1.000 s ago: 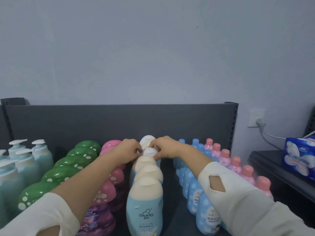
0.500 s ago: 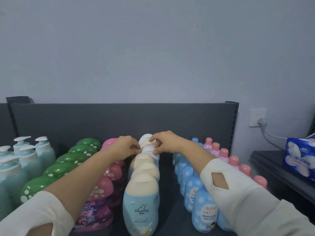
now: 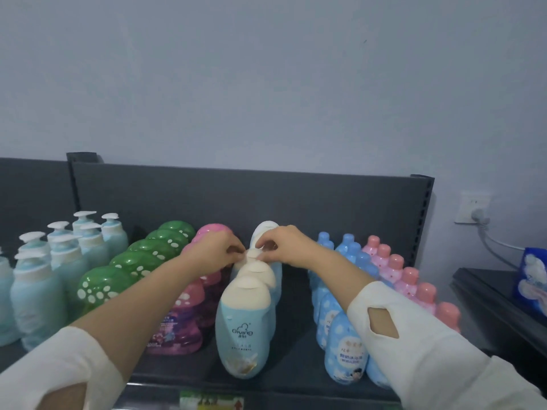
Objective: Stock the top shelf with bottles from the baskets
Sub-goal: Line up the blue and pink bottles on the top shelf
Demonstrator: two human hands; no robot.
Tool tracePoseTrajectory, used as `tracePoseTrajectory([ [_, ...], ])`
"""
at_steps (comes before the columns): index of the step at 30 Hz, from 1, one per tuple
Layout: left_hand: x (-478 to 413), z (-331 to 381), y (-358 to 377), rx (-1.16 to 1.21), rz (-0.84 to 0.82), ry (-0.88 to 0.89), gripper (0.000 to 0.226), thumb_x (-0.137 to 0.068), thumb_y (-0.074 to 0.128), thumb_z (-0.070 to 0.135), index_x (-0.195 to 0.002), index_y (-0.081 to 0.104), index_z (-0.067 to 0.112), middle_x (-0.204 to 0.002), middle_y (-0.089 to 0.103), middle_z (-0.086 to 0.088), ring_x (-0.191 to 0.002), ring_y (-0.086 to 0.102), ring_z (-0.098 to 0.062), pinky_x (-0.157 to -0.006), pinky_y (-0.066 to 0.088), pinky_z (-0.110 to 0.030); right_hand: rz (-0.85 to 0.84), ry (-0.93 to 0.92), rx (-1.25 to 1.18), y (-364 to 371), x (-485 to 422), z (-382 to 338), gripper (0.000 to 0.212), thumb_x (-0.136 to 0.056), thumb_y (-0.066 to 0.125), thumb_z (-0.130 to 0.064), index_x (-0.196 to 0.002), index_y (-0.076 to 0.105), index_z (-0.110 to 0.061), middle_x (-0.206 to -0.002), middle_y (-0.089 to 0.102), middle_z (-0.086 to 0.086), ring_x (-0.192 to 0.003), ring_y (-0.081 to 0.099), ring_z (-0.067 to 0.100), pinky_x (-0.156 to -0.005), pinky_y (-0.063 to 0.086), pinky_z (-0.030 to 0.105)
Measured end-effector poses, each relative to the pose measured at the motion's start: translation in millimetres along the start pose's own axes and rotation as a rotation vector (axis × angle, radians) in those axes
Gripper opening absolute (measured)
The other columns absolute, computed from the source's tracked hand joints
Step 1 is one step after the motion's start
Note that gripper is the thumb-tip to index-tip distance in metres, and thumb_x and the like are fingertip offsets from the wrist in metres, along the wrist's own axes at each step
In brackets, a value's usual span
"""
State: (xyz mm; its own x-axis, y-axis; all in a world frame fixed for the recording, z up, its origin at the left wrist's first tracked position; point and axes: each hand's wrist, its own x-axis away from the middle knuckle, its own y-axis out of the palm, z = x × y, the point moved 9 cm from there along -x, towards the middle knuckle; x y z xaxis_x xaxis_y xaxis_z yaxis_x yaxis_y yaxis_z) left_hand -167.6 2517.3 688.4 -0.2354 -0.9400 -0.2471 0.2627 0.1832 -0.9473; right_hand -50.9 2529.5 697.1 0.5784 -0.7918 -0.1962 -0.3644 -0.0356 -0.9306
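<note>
- Left hand (image 3: 217, 253) and right hand (image 3: 285, 247) meet at the top of a pale-blue oval plastic bottle with a cream dome cap (image 3: 254, 255). Fingertips of both pinch the cap, one hand per side.
- Bottle stands upright on the dark grey metal top shelf (image 3: 296, 335), third back in the centre file. The white-capped rear bottle (image 3: 266, 232) is just behind it; contact can't be told.
- Key relation: cap sits dead between the hands, neither nearer. Long axis vertical; file runs straight away from the person.
- Pink mushroom-capped bottles (image 3: 194, 291) flank left, blue round-capped bottles (image 3: 337, 327) flank right.
- Likely next: square it into line, release upward.
</note>
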Motion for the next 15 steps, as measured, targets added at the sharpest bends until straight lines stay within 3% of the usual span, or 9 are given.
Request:
tracePoseTrajectory([
  [4, 3.3, -3.2, 5.1, 0.029, -0.020, -0.023, 0.024, -0.085, 0.064, 0.023, -0.109, 0.069, 0.022, -0.099, 0.071, 0.004, -0.093, 0.064, -0.017, -0.085, 0.051, -0.035, -0.013, -0.027, 0.000, 4.4, 2.5, -9.4, 0.028, -0.089, 0.060, -0.018, -0.116, 0.065, -0.015, -0.105, 0.063, 0.002, -0.088, 0.051, 0.010, -0.089, 0.050, 0.033],
  [11, -5.2, -2.7, 7.3, 0.107, -0.042, 0.006, 0.021, -0.081, 0.070, 0.023, -0.102, 0.071, 0.019, -0.091, 0.072, 0.004, -0.085, 0.066, -0.014, -0.080, 0.053, -0.031, -0.061, -0.027, 0.023, 4.3, 1.2, -10.2, 0.026, -0.087, 0.062, -0.017, -0.113, 0.066, -0.013, -0.106, 0.065, 0.004, -0.088, 0.051, 0.010, -0.078, 0.043, 0.023],
  [13, -6.2, 1.4, 7.3, 0.112, -0.043, 0.017, 0.020, -0.081, 0.069, 0.021, -0.101, 0.072, 0.019, -0.091, 0.072, 0.003, -0.085, 0.066, -0.015, -0.070, 0.051, -0.020, -0.068, -0.005, 0.028, 3.6, 1.1, -4.8, 0.030, -0.086, 0.064, -0.019, -0.115, 0.065, -0.016, -0.106, 0.065, 0.002, -0.089, 0.051, 0.008, -0.078, 0.040, 0.020],
  [15, -6.5, 7.8, 6.7, 0.097, -0.039, 0.035, 0.022, -0.082, 0.068, 0.020, -0.103, 0.071, 0.018, -0.094, 0.073, 0.001, -0.086, 0.066, -0.014, -0.057, 0.038, -0.006, -0.071, 0.028, 0.034, 3.3, 0.1, 2.8, 0.032, -0.083, 0.067, -0.021, -0.115, 0.065, -0.019, -0.101, 0.063, 0.000, -0.089, 0.053, 0.010, -0.078, 0.042, 0.021],
])
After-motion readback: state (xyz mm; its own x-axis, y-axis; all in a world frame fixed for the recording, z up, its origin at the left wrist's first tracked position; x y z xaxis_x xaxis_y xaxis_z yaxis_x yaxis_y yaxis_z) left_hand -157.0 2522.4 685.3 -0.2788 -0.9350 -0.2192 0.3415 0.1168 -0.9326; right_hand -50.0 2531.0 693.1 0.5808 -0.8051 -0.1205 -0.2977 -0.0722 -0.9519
